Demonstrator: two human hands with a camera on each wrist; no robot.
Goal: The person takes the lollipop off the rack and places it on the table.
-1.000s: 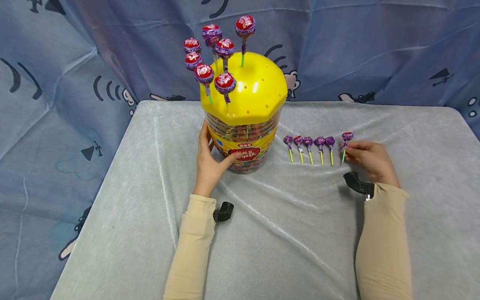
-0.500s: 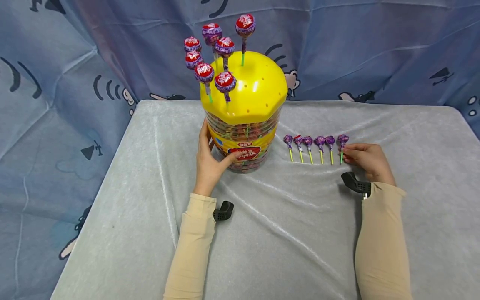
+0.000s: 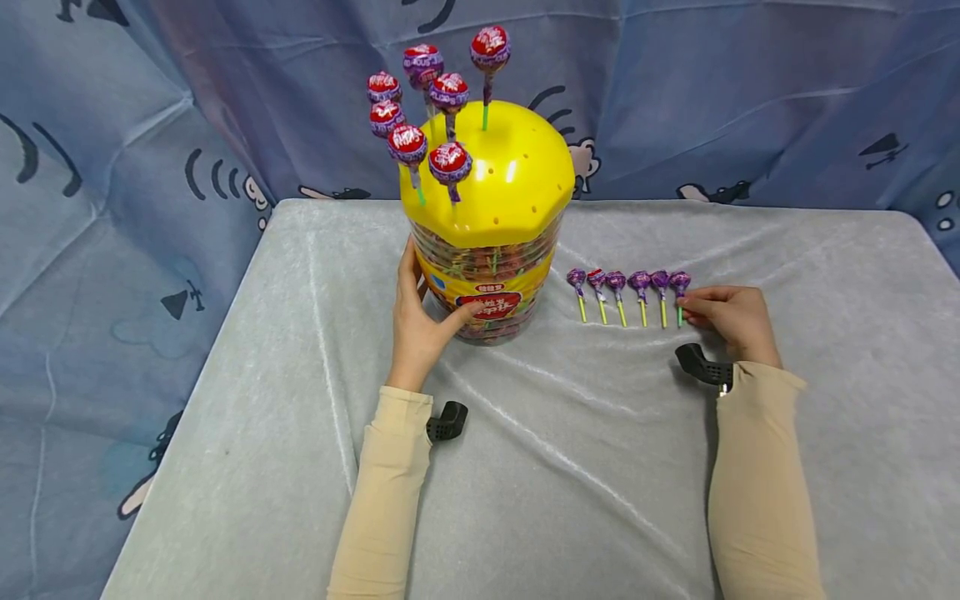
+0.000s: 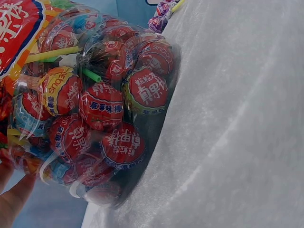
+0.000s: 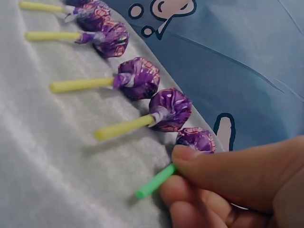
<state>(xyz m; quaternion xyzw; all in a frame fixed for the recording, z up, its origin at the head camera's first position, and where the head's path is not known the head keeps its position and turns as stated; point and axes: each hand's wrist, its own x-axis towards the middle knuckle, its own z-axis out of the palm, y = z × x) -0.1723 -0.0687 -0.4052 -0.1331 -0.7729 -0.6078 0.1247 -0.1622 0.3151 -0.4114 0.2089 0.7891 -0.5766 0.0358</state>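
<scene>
My right hand (image 3: 733, 321) pinches a purple-wrapped lollipop (image 5: 195, 139) by its green stick, between thumb and fingers. It is at the right end of a row of several purple lollipops (image 5: 138, 78) with yellow sticks, lying on the grey cloth. My left hand (image 3: 420, 333) grips the lower left side of a big clear jar (image 3: 487, 265), thumb across its label and fingers partly hidden behind it. Its yellow lid (image 3: 525, 179) has small holes, and several lollipops (image 3: 450, 163) stand upright in its left part. In the left wrist view, more wrapped lollipops (image 4: 100, 105) fill the jar.
The grey cloth-covered table (image 3: 570, 500) runs back to a blue patterned curtain (image 3: 712, 100). Black camera mounts (image 3: 447, 422) sit at both wrists, over beige sleeves. The tall jar stands left of the row, close to its left end.
My right hand has moved left with the green-stick lollipop, bringing it up beside the row's last yellow-stick one. My left hand and the jar have stayed in place.
</scene>
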